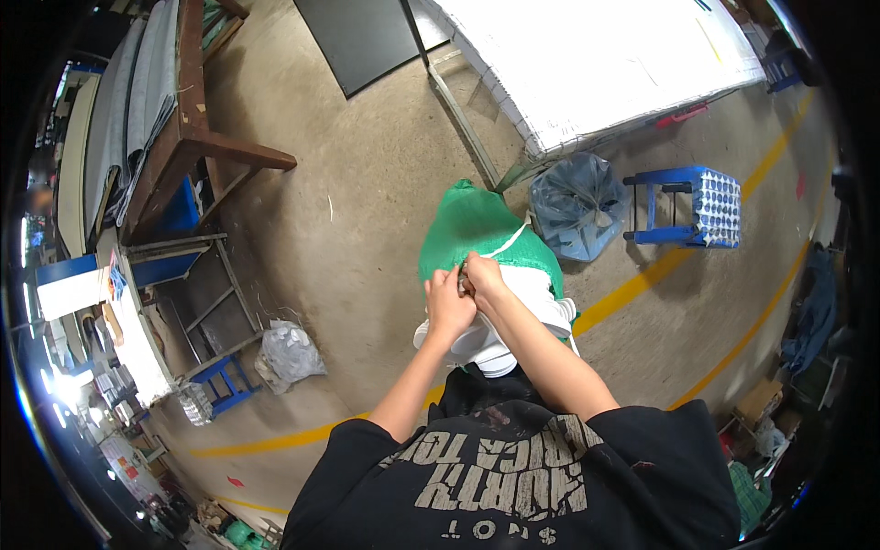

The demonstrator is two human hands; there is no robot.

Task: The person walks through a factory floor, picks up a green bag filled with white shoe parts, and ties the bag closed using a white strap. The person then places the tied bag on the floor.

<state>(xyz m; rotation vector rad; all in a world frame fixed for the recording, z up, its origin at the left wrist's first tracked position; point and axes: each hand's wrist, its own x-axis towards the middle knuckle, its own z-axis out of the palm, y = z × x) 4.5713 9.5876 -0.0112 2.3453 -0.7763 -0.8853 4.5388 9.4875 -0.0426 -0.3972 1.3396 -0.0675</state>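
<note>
In front of me stands a green woven sack (477, 215), with white rounded pieces (532, 282) bulging from its near side below my forearms. My left hand (447, 301) and my right hand (482, 277) meet at the border between the green cloth and the white pieces, fingers pinched together. A white cord (510, 241) runs over the sack and ends at the fingers of my right hand. What my left fingers grip is hidden between the two hands.
Beyond the sack sit a dark plastic bag (577, 206) and a blue stool (686, 207). A large white-topped table (605, 73) stands at the far right. At left are a brown wooden rack (206, 142), a metal frame (206, 302) and a clear plastic bag (291, 353).
</note>
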